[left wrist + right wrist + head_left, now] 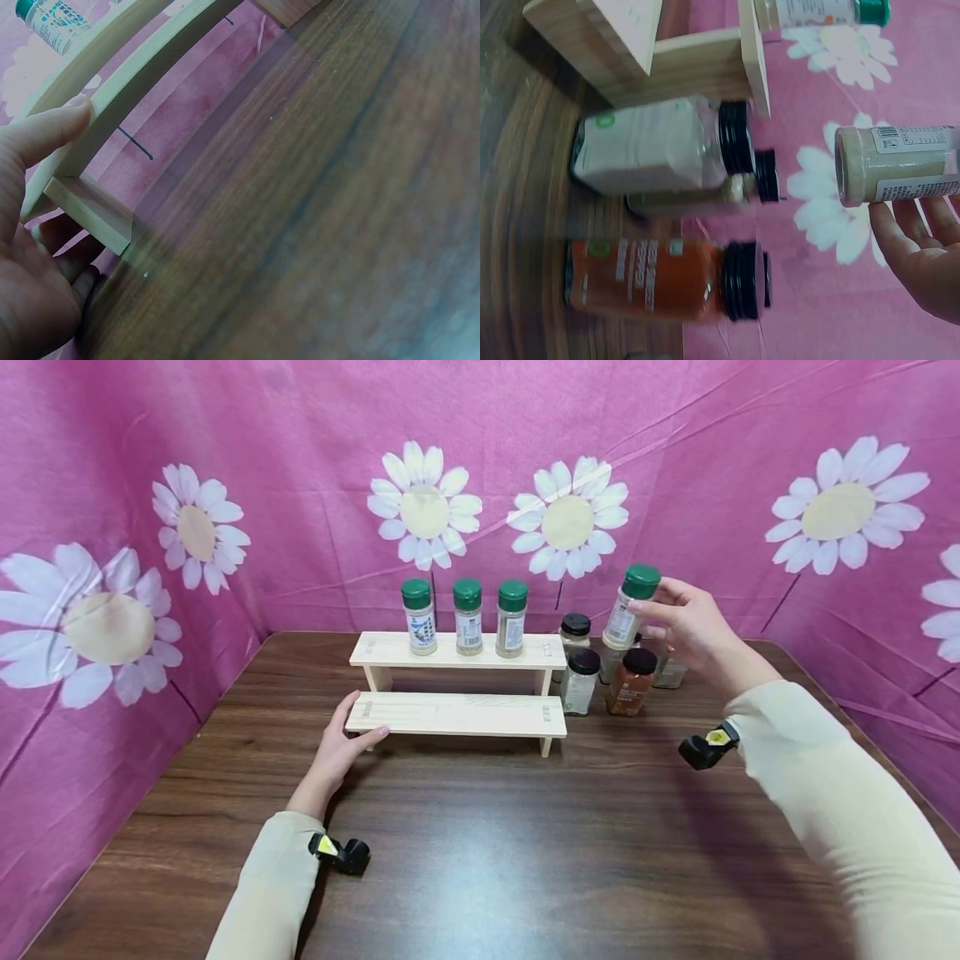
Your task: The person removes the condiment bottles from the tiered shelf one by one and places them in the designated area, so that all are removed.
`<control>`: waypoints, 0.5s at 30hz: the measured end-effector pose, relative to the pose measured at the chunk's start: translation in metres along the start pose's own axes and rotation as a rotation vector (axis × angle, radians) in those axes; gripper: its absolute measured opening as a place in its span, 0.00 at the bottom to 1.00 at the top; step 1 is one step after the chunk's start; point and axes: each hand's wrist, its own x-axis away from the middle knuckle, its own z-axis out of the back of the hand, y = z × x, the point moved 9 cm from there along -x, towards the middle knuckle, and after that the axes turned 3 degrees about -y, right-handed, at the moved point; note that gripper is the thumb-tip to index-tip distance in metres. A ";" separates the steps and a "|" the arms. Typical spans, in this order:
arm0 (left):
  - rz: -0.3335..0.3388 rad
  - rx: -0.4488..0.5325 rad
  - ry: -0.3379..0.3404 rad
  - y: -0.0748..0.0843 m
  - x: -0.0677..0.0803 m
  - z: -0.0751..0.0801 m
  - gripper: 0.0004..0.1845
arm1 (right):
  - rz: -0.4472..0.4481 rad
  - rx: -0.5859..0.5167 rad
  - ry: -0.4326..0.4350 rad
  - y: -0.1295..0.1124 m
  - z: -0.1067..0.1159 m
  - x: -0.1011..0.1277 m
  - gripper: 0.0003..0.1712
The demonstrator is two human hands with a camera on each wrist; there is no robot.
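Observation:
A two-tier wooden rack (457, 714) stands mid-table, with three green-capped spice bottles (467, 617) in a row on its top shelf. My left hand (352, 735) grips the left end of the lower shelf (131, 86), thumb on its front edge and fingers by the leg. My right hand (667, 614) holds a fourth green-capped bottle (632, 606) upright in the air, right of the rack and above the black-capped jars. In the right wrist view this bottle (900, 165) of pale powder rests against my fingers (922, 255).
Several black-capped jars stand right of the rack: a white-powder one (581, 681), an orange-powder one (632, 682) and others behind. The brown wooden table (525, 843) is hemmed in by pink daisy-print cloth (300, 485) at the back and sides.

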 end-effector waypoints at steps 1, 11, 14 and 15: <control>0.001 0.001 0.000 0.000 0.000 0.000 0.43 | 0.002 0.001 0.004 -0.002 0.003 0.002 0.16; 0.013 0.003 0.003 0.000 0.000 0.000 0.43 | 0.059 -0.107 -0.004 -0.012 0.037 0.017 0.16; 0.019 0.000 0.003 -0.001 0.000 0.000 0.43 | 0.058 -0.132 0.008 -0.010 0.048 0.021 0.17; 0.021 0.000 0.003 -0.001 0.000 0.000 0.43 | 0.057 -0.138 0.011 -0.009 0.051 0.022 0.17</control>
